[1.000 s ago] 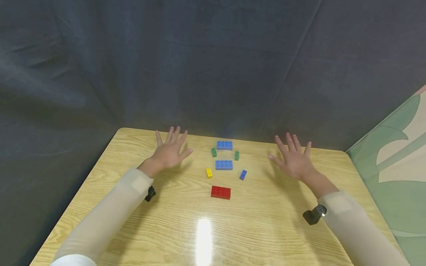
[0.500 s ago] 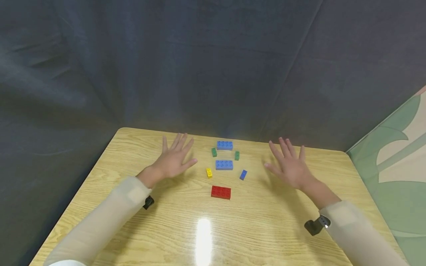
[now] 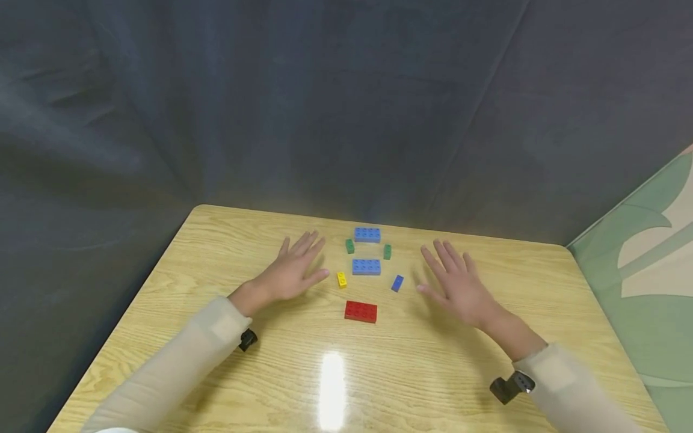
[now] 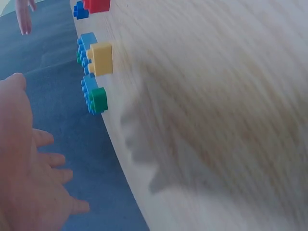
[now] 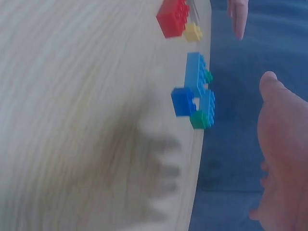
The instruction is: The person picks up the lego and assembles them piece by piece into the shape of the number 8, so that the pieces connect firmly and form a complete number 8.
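Observation:
My left hand hovers over the table with its fingers spread, just left of a small yellow brick. On the other side my right hand is also above the wood, fingers apart, nearest to a small dark blue brick. Neither hand holds anything. Between them lie two light blue bricks, a rear one and a front one. A left green brick and a right green brick sit between those. Closest to me is a red brick.
The wooden table has its far edge close behind the bricks. A dark curtain hangs behind and to the left, and a green patterned panel borders the right side.
Both hands have moved inward toward the bricks and slightly nearer to me. The bricks lie as they did.

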